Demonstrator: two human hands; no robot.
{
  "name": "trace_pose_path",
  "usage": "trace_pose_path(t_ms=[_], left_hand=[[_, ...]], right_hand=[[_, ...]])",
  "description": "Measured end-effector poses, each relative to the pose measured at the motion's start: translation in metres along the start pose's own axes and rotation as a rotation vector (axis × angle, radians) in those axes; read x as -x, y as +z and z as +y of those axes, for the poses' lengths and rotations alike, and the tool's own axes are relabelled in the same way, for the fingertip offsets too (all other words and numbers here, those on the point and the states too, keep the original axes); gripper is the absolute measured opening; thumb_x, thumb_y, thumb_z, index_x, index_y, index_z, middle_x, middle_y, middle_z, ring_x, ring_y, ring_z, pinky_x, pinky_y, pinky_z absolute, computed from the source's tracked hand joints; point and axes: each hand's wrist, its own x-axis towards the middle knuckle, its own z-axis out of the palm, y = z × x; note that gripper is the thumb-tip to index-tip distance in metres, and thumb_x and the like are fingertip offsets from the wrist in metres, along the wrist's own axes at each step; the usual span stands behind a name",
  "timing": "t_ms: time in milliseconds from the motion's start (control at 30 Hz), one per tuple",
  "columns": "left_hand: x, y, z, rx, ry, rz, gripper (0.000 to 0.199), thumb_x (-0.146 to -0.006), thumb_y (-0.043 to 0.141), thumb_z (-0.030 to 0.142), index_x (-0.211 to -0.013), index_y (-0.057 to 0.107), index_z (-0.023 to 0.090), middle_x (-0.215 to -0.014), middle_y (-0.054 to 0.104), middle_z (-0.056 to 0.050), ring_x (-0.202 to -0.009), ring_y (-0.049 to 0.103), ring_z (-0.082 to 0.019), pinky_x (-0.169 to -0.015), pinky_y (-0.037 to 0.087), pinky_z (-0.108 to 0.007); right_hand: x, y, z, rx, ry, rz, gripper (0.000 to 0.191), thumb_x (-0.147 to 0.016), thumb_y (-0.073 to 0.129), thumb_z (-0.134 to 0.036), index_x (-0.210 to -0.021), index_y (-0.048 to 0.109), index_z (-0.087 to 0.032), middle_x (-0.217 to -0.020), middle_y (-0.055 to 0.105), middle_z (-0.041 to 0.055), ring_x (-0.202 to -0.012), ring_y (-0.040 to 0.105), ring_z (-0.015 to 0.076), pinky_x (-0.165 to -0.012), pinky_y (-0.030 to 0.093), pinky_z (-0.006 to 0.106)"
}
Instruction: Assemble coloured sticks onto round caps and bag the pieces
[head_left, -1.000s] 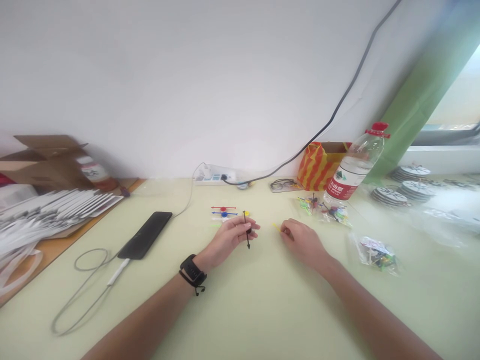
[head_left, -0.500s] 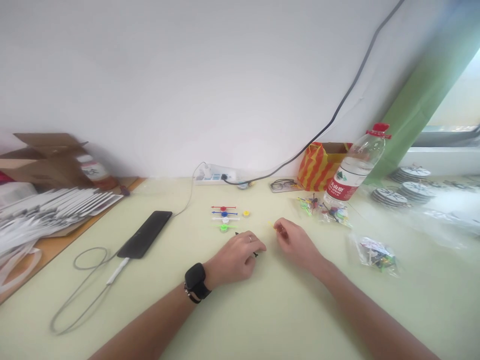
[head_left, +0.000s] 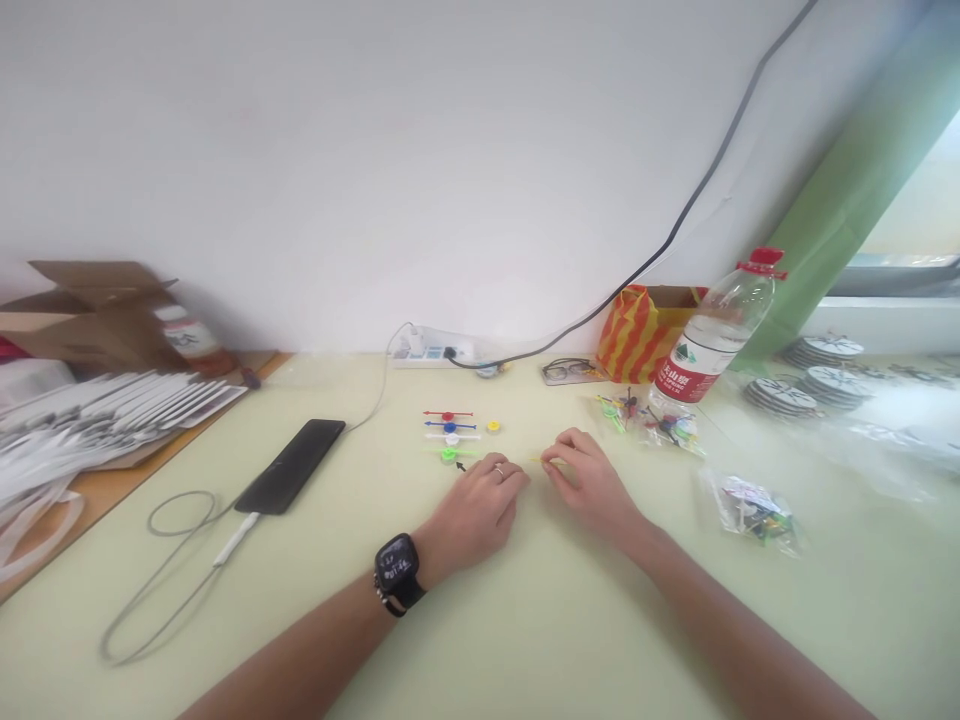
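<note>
Red (head_left: 448,415), blue (head_left: 449,427), white (head_left: 451,439) and green (head_left: 449,455) arrow spinners lie in a column on the table, with a round yellow piece (head_left: 493,426) to their right. Below the green one, my left hand (head_left: 482,500) rests over a black arrow (head_left: 460,466); only its tip shows, and the fingers are bent together with their grip hidden. My right hand (head_left: 585,475) pinches a thin yellow arrow (head_left: 538,460) between thumb and forefinger, just right of my left hand.
A black phone (head_left: 291,466) on a cable lies left. Bags of small parts (head_left: 754,510), a large water bottle (head_left: 701,345) and a striped bag (head_left: 637,335) stand or lie right. A power strip (head_left: 431,352) sits by the wall; stacked discs (head_left: 780,396) are far right.
My left hand has shifted slightly, uncovering the black arrow's tip at its upper left. My right hand has turned a little, and the yellow arrow now lies lower and more level.
</note>
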Motion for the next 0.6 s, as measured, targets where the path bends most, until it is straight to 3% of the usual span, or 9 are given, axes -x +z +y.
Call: trace_pose_path(t_ms=[167, 367, 500, 600], left_hand=[[0.003, 0.002, 0.002, 0.031, -0.010, -0.047, 0.036, -0.099, 0.037, 0.010, -0.129, 0.056, 0.019, -0.144, 0.057, -0.011, -0.141, 0.044, -0.029, -0.113, 0.043, -0.048], [0.006, 0.002, 0.006, 0.011, -0.072, -0.096, 0.048, -0.093, 0.041, 0.011, -0.140, 0.048, 0.020, -0.149, 0.054, -0.010, -0.150, 0.034, -0.032, -0.118, 0.037, -0.054], [0.006, 0.002, 0.006, -0.031, -0.095, -0.092, 0.055, -0.090, 0.038, 0.003, -0.142, 0.046, 0.019, -0.142, 0.059, -0.012, -0.150, 0.034, -0.032, -0.116, 0.039, -0.053], [0.006, 0.002, 0.006, -0.053, -0.137, -0.078, 0.049, -0.091, 0.039, 0.004, -0.136, 0.050, 0.017, -0.141, 0.059, -0.014, -0.147, 0.038, -0.033, -0.115, 0.041, -0.054]], right_hand=[[0.000, -0.003, -0.008, -0.142, 0.133, 0.037, 0.013, -0.096, 0.054, -0.029, -0.093, 0.064, -0.022, -0.066, 0.057, -0.0012, -0.062, 0.054, 0.0175, -0.060, 0.045, 0.030], [0.000, -0.004, -0.014, -0.310, 0.183, 0.014, 0.015, -0.094, 0.055, -0.030, -0.092, 0.066, -0.021, -0.088, 0.073, 0.0048, -0.078, 0.068, 0.0202, -0.065, 0.050, 0.029], [0.000, 0.001, -0.009, -0.314, 0.194, 0.018, 0.017, -0.094, 0.051, -0.027, -0.098, 0.068, -0.022, -0.094, 0.075, 0.0054, -0.084, 0.070, 0.0206, -0.069, 0.052, 0.030], [0.000, 0.003, -0.008, -0.314, 0.185, 0.017, 0.016, -0.094, 0.050, -0.025, -0.097, 0.066, -0.022, -0.092, 0.073, 0.0044, -0.080, 0.068, 0.0193, -0.071, 0.052, 0.030]])
